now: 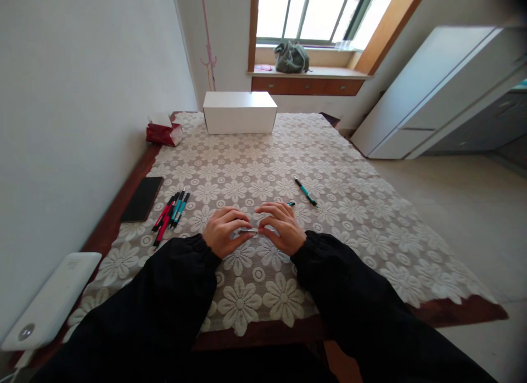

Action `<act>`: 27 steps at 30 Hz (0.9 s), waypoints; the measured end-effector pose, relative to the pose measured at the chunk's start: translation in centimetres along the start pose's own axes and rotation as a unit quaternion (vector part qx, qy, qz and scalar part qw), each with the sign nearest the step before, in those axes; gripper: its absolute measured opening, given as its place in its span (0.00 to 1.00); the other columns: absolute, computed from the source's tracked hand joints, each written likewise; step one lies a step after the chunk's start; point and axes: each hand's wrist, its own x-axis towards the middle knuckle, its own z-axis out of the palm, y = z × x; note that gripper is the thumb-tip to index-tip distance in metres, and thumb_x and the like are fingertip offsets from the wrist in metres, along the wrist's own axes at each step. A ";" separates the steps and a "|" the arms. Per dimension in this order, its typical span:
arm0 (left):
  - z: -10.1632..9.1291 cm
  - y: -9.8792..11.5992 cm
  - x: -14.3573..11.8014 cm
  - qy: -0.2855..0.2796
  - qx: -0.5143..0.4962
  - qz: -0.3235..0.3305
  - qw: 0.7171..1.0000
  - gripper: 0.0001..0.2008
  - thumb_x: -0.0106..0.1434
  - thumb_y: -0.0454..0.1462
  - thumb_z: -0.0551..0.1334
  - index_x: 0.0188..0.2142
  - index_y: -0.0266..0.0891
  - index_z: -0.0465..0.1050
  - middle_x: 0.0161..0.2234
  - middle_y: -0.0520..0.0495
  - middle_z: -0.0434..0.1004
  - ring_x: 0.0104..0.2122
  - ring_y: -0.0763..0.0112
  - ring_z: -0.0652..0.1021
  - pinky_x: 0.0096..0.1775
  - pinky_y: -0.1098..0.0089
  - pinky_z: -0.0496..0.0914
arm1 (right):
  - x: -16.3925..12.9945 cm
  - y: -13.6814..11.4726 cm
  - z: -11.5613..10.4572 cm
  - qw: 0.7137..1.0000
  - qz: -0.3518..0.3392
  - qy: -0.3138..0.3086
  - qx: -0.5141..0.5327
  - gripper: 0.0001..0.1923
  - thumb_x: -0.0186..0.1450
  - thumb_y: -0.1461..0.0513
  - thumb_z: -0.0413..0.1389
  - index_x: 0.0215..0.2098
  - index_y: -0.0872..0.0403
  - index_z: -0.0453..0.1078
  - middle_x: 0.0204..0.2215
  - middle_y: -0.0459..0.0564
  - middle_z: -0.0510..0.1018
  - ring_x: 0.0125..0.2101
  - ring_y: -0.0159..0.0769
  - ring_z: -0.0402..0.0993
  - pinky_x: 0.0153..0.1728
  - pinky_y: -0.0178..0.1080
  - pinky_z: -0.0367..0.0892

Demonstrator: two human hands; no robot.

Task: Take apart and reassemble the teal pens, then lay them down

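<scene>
Over the near middle of the table my two hands meet at a thin, pen-like inner tube (248,230), dark at one end and pale at the other. My left hand (222,230) pinches its left end between thumb and fingers. The fingertips of my right hand (284,229) are closed on its right end, partly hiding it. Just behind the right hand, the tip of a teal and black pen piece (291,204) shows; the rest is covered. Farther back lies a teal and black pen (305,191), slanting on the cloth.
Several red, teal and black pens (172,213) lie bunched at left, beside a dark flat tablet or phone (143,199). A white box (240,114) stands at the back, with a red tissue pack (163,133) to its left. A white power strip-like device (53,300) lies near left. Lace cloth (349,251) covers the table.
</scene>
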 end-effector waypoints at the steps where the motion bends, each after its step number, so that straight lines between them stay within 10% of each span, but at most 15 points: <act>1: 0.1 0.2 0.0 0.003 -0.001 0.003 1.000 0.07 0.63 0.43 0.70 0.39 0.45 0.81 0.41 0.48 0.84 0.47 0.61 0.78 0.52 0.58 0.72 | 0.0 -0.2 0.1 1.000 -0.003 0.000 0.007 0.03 0.71 0.60 0.58 0.38 0.49 0.73 0.53 0.50 0.78 0.58 0.45 0.68 0.62 0.53 0.56; 9: 0.5 0.6 -0.2 0.006 -0.006 0.000 1.000 0.03 0.65 0.39 0.68 0.35 0.43 0.80 0.37 0.48 0.84 0.45 0.62 0.79 0.49 0.59 0.74 | 0.0 0.1 0.6 0.999 0.001 -0.022 0.040 0.04 0.71 0.60 0.56 0.38 0.49 0.72 0.52 0.49 0.79 0.55 0.43 0.70 0.59 0.50 0.59; 18: 0.3 0.5 0.0 0.026 -0.010 -0.023 0.999 0.03 0.64 0.38 0.68 0.34 0.43 0.79 0.36 0.48 0.83 0.44 0.63 0.79 0.49 0.59 0.74 | -1.2 6.1 -0.8 0.983 0.122 -0.019 -0.137 0.05 0.66 0.63 0.59 0.39 0.49 0.75 0.50 0.51 0.80 0.52 0.48 0.71 0.57 0.52 0.55; 27: 0.1 0.6 0.1 0.046 -0.001 -0.030 0.998 0.03 0.64 0.38 0.68 0.34 0.43 0.79 0.37 0.48 0.83 0.43 0.63 0.79 0.49 0.58 0.75 | -0.4 1.6 0.2 0.998 0.005 -0.047 -0.041 0.08 0.74 0.58 0.53 0.42 0.50 0.74 0.35 0.47 0.81 0.40 0.37 0.73 0.55 0.46 0.53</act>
